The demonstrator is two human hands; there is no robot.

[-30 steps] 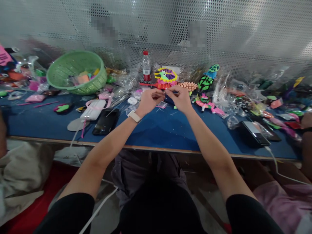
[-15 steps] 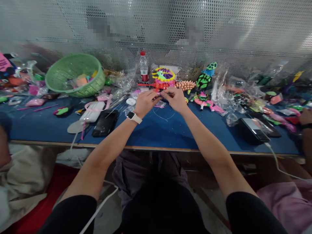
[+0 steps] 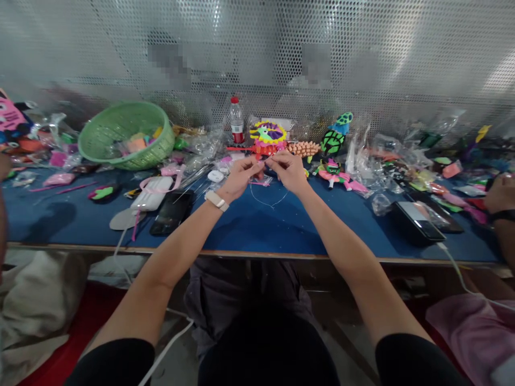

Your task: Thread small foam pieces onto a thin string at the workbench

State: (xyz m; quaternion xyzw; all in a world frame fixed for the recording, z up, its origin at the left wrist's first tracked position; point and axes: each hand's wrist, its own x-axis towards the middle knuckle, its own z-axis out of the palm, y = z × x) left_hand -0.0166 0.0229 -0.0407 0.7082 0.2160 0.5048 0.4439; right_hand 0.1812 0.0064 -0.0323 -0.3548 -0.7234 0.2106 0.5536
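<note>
Close together above the blue table, my left hand [image 3: 240, 178] and my right hand [image 3: 290, 170] both have their fingertips pinched. A thin pale thread [image 3: 262, 202] hangs in a loop between them, one end running up to each hand. Whatever else the fingertips hold is too small to make out. Just behind the hands sits a colourful foam figure [image 3: 270, 132] with a yellow scalloped edge, over a red piece [image 3: 265, 150]. To its right lies a spiky orange-brown piece [image 3: 304, 149].
A green basket [image 3: 90, 142] with foam pieces stands at left, near a black phone [image 3: 171, 214] and a white power bank [image 3: 149, 194]. A red-capped bottle [image 3: 237, 123] stands behind. Foam figures, plastic bags and a dark device [image 3: 416, 221] lie at right. Co-workers' hands show at both edges.
My left hand has turned slightly at the wrist, and both hands stay pinched near each other. The whole view has tilted a little upward. A co-worker's hand has come in at the left edge.
</note>
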